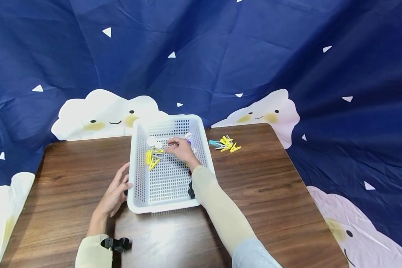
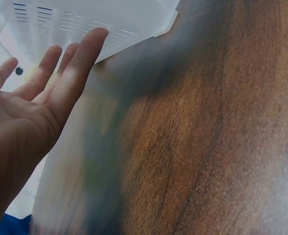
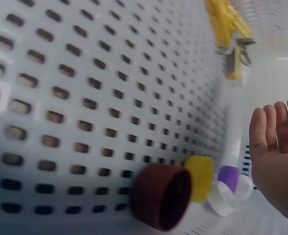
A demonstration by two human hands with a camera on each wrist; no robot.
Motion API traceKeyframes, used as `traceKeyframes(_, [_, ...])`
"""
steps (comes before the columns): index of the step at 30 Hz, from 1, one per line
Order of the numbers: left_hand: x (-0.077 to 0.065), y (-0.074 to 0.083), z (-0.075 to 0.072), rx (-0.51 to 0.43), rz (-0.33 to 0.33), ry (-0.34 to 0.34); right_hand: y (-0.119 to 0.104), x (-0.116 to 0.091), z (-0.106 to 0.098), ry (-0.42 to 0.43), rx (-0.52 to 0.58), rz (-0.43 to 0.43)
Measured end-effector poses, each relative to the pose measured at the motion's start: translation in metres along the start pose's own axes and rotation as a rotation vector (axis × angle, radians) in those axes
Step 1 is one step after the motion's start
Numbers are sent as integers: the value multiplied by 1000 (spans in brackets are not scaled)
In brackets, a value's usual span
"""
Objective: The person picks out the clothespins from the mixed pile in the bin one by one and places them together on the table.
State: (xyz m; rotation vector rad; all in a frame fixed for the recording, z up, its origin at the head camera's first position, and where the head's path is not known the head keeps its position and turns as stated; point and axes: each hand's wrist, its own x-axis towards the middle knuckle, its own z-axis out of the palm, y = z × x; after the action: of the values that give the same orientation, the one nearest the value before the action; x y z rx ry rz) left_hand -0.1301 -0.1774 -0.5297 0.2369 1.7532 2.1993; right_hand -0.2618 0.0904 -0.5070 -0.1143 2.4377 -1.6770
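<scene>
A white perforated basket [image 1: 169, 204] stands on the table. My left hand [image 1: 115, 191] is at its left side, fingers spread and fairly straight; in the left wrist view that hand [image 2: 41, 103] lies close against the basket wall. My right hand [image 1: 182, 150] reaches inside over the basket floor. In the right wrist view its fingers [image 3: 271, 129] look extended, with nothing seen between them. Left of this hand lie yellow and grey clothespins [image 1: 150, 158] and white bottle caps [image 1: 151, 141]. A dark red cap [image 3: 156, 196], a yellow cap [image 3: 200, 178] and a purple cap [image 3: 228, 177] line the basket's right side.
Several yellow, blue and grey clothespins [image 1: 228, 144] lie in a pile on the wooden table [image 1: 264, 186], right of the basket. A blue cloth [image 1: 201, 56] with white clouds hangs behind the table. Black items [image 1: 191, 190] are in the basket's near right corner.
</scene>
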Motion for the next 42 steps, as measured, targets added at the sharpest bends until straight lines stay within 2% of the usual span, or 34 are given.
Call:
traceKeyframes(13, [0, 0, -1, -3, 12, -14, 15, 4, 18, -89, -144, 59])
traceKeyframes(24, [0, 2, 1, -9, 8, -14, 17, 10, 28, -96, -270, 28])
traceKeyframes(31, [1, 1, 1, -7, -13, -6, 16, 8, 27, -72, -247, 84])
traceKeyframes(36, [2, 2, 1, 1, -17, 0, 15, 9, 24, -78, -224, 79])
traceKeyframes(42, [2, 2, 1, 6, -18, 6, 11, 11, 21, -83, -265, 61])
